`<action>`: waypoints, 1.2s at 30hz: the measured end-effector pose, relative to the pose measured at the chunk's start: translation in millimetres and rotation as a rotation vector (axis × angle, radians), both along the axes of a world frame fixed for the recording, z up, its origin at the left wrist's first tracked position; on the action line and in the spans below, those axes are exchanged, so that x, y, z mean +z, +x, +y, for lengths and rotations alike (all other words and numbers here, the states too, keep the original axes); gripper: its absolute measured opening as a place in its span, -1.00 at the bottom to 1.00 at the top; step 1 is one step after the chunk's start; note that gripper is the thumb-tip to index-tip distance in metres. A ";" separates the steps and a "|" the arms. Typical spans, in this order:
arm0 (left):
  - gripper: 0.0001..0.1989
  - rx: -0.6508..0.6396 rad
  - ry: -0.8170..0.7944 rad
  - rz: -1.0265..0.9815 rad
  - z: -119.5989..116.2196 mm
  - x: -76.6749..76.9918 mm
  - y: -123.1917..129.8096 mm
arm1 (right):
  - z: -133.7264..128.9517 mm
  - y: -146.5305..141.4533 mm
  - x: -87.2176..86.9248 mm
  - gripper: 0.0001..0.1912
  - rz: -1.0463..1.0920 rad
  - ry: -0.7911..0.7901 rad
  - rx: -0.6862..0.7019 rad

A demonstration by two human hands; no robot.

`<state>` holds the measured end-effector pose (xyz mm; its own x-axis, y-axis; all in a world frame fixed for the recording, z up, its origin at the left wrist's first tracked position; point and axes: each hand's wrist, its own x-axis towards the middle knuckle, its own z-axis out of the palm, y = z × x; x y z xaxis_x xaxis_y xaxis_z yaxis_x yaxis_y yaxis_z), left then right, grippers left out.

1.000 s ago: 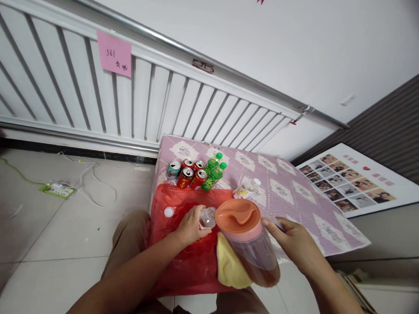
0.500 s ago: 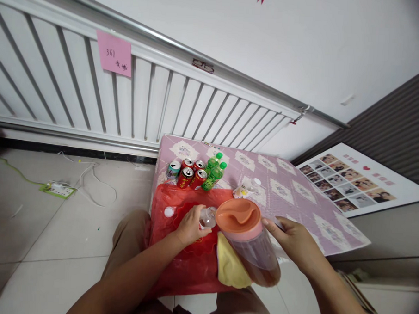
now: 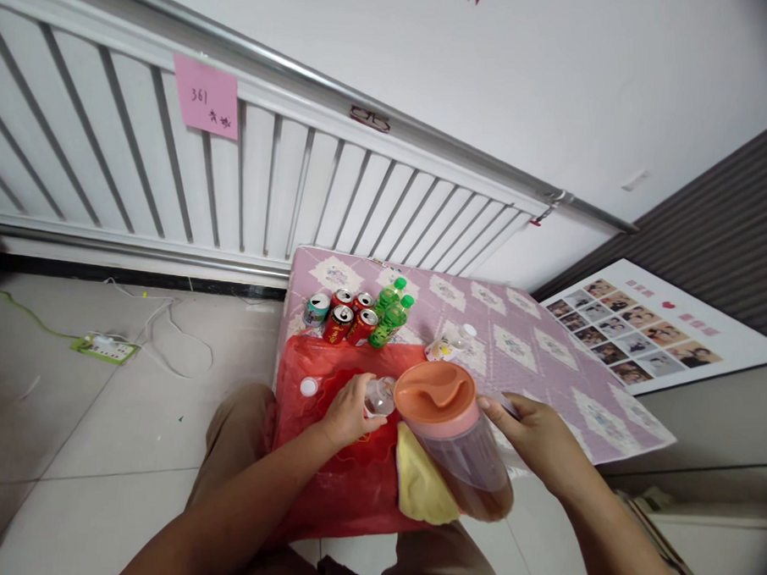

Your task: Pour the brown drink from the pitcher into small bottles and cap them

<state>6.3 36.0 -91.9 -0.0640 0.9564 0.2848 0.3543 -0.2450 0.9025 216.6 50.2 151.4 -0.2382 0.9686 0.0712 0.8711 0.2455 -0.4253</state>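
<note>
My left hand [image 3: 347,413] is wrapped round a clear plastic bottle [image 3: 380,397] with its cap off, over the red cover [image 3: 303,509]. By its handle, my right hand [image 3: 533,430] grips a clear pitcher [image 3: 461,465] with an orange lid [image 3: 436,391]. The pitcher is tilted, its lid end close to the bottle's mouth; whether they touch I cannot tell. Brown liquid shows low in the pitcher. Left of my left hand, a white bottle cap [image 3: 309,387] lies on the red cover. A yellow cloth [image 3: 424,484] lies beneath the pitcher.
Several drink cans [image 3: 339,324] and two green bottles [image 3: 392,317] stand at the back of the patterned table covering [image 3: 521,349]. A clear bottle with a white cap [image 3: 454,345] lies to their right. Behind is a white radiator [image 3: 254,180]; a power strip [image 3: 105,348] is on the floor.
Almost nothing differs. The view has shifted very slightly; both hands keep the same hold, with the pitcher tilted by the bottle.
</note>
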 end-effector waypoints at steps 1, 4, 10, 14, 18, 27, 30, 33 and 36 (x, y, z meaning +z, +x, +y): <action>-0.19 -0.001 -0.001 -0.003 0.0 0.2 0.1 | -0.1 -0.5 -0.1 -0.34 -0.003 -0.004 -0.006; -0.19 0.000 -0.009 -0.013 -0.1 0.9 0.1 | -0.1 -1.2 -0.8 -0.32 -0.016 -0.007 -0.020; -0.19 -0.006 -0.008 -0.017 -0.3 2.3 -0.3 | 0.5 -0.3 -0.3 -0.36 -0.017 -0.006 -0.004; -0.19 -0.003 -0.007 -0.041 -0.5 2.4 -0.4 | 1.1 -0.5 0.9 -0.38 -0.015 -0.024 -0.012; -0.18 -0.007 -0.011 -0.031 -0.4 1.8 -0.5 | 1.0 -0.7 0.9 -0.39 -0.007 -0.020 0.003; -0.19 -0.014 -0.002 0.008 0.0 1.4 -0.5 | 1.0 -1.7 2.4 -0.38 -0.012 -0.020 0.010; -0.20 -0.012 -0.003 0.004 -0.3 1.4 -0.4 | 0.9 -2.2 3.0 -0.39 -0.020 -0.029 -0.004; -0.20 -0.013 0.002 0.000 -0.3 1.2 -0.4 | 0.6 -2.6 2.9 -0.39 -0.017 -0.028 -0.007; -0.19 -0.009 0.001 -0.004 -0.1 0.5 -0.4 | 0.3 -2.9 3.1 -0.39 -0.010 -0.030 -0.002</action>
